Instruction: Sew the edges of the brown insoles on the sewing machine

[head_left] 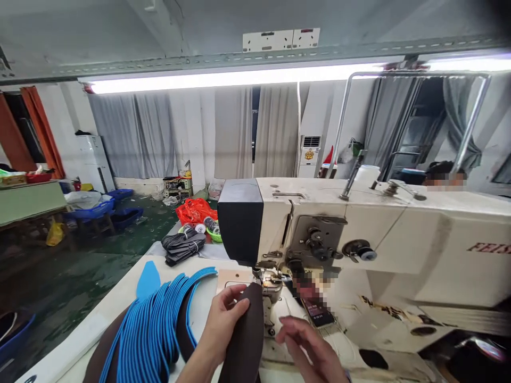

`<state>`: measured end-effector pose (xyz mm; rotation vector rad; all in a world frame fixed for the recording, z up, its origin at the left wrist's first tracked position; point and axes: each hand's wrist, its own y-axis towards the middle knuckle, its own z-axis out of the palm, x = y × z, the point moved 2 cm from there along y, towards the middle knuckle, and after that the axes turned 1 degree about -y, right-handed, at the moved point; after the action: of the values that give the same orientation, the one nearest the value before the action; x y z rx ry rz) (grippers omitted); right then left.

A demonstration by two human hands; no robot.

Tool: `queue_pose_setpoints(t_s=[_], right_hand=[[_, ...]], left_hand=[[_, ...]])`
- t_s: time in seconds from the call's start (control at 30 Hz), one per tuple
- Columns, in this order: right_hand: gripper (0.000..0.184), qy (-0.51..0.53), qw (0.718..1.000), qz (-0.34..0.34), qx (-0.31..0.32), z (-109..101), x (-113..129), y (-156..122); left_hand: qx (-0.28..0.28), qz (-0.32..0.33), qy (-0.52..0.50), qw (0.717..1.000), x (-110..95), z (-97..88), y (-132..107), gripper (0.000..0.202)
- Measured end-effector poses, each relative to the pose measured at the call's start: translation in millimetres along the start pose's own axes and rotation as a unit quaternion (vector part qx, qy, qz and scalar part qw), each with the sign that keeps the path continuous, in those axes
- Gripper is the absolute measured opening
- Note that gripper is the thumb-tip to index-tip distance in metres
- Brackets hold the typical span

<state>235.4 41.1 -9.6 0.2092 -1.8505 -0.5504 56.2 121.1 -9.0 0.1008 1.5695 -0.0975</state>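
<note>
My left hand (227, 314) pinches a dark brown, flat, curved-edged piece (246, 335) between thumb and fingers. The tip of this piece lies beside the needle area of a cream sewing machine (275, 282). To the right, my right hand (309, 346) hovers over the machine's base, fingers loosely bent and apart, with nothing visible in them. Left of my left hand, a fanned row of thin pieces with blue edges (151, 330) curves across the table. A flat blue leaf-shaped piece (148, 280) sticks out behind it.
A phone (317, 311) leans under the machine arm. Bundled dark grey pieces (183, 246) lie at the table's far side, near a red plastic bag (196, 211) and a green basket (215, 234). Blue bins (125, 217) stand on the floor. Another person's head shows behind the machine.
</note>
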Motion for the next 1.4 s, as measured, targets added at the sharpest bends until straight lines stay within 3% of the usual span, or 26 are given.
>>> queue_pose_setpoints(t_s=[0.13, 0.27, 0.43, 0.67, 0.8, 1.03, 1.17, 1.4], right_hand=[[0.037, -0.061, 0.996, -0.058, 0.029, 8, -28, 29], [0.041, -0.145, 0.98, -0.108, 0.084, 5, -47, 45], [0.042, -0.185, 0.964, -0.151, 0.12, -3, -49, 59], [0.041, -0.209, 0.956, -0.15, 0.142, -9, -45, 66], [0.04, -0.199, 0.96, -0.14, 0.136, -11, -43, 69], [0.039, -0.198, 0.962, -0.143, 0.12, -11, -31, 74], [0.037, -0.194, 0.964, -0.13, 0.124, -11, -25, 75], [0.04, -0.182, 0.969, -0.13, 0.104, -11, -46, 70]], left_hand=[[0.001, -0.055, -0.136, 0.989, -15, 9.6, 3, 0.049], [-0.006, -0.068, -0.124, 0.99, -18, 14.1, 6, 0.05], [-0.017, -0.06, -0.086, 0.994, -21, 13.8, 12, 0.049], [-0.02, -0.04, -0.044, 0.998, -31, 10.0, 18, 0.044], [0.005, -0.044, -0.062, 0.997, -28, 5.2, 12, 0.047], [0.155, -0.079, -0.175, 0.969, -10, 1.5, -5, 0.071], [0.145, -0.086, -0.172, 0.971, -10, 0.7, -7, 0.073], [0.112, -0.092, -0.179, 0.973, -9, 2.7, -9, 0.076]])
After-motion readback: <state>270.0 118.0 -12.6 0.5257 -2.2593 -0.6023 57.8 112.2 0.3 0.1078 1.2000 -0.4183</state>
